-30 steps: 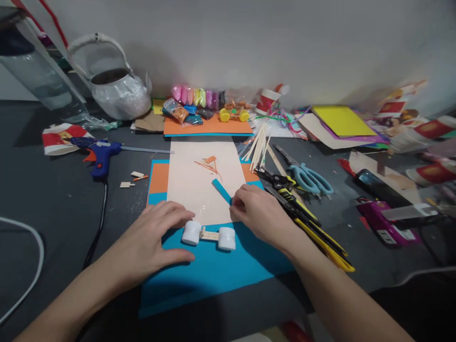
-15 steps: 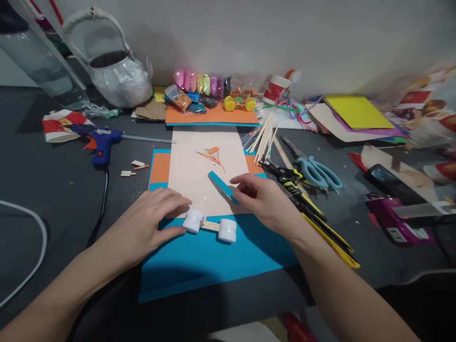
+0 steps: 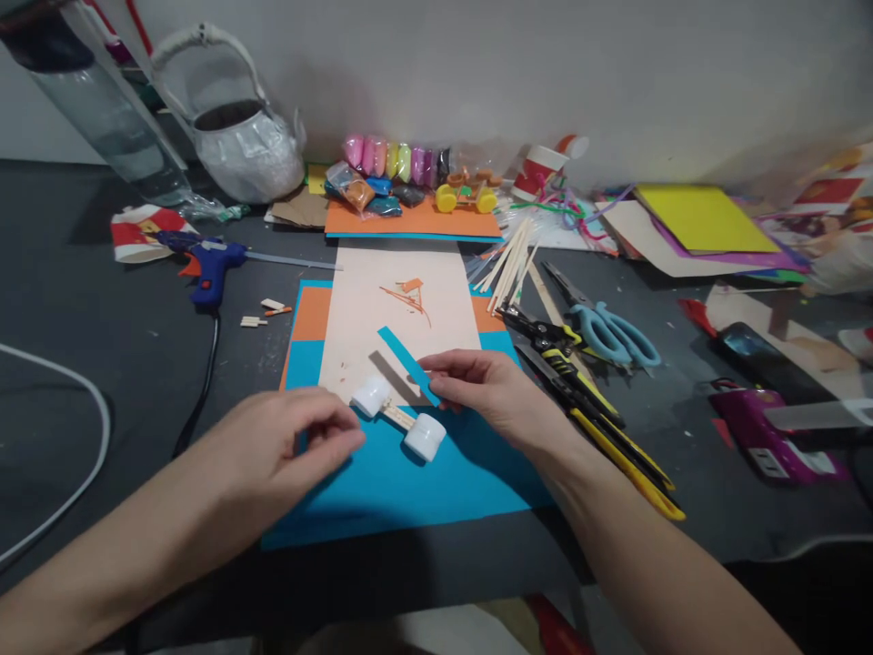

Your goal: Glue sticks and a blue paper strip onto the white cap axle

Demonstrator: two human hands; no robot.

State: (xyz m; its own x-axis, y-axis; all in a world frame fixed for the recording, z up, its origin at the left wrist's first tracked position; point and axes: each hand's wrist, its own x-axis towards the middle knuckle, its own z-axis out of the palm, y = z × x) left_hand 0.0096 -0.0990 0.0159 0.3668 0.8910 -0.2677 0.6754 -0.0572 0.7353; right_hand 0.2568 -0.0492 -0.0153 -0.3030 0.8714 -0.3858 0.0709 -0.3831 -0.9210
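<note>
My right hand (image 3: 470,382) pinches the lower end of a narrow blue paper strip (image 3: 402,357) between thumb and fingertips. The strip slants up to the left above the pale sheet and casts a shadow on it. Just below lies a small wheel axle of light wooden sticks (image 3: 398,417), with a white double wheel (image 3: 370,397) at one end and another white wheel (image 3: 426,438) at the other. My left hand (image 3: 317,437) hovers left of the axle, apart from it, fingers curled in and thumb against the forefinger, with nothing seen in it.
Orange scraps (image 3: 409,296) lie on the pale sheet (image 3: 361,273), over blue paper (image 3: 327,509). A blue glue gun (image 3: 211,268) rests at left. Scissors (image 3: 610,332), pliers (image 3: 600,428) and wooden sticks (image 3: 508,268) lie at right. Clay packets (image 3: 396,162) and a yellow-wheeled model (image 3: 467,196) stand behind.
My left hand has let go of the left wheel and drawn back, its fingers closing. The axle has turned to a steeper slant. My right hand has moved slightly left with the strip.
</note>
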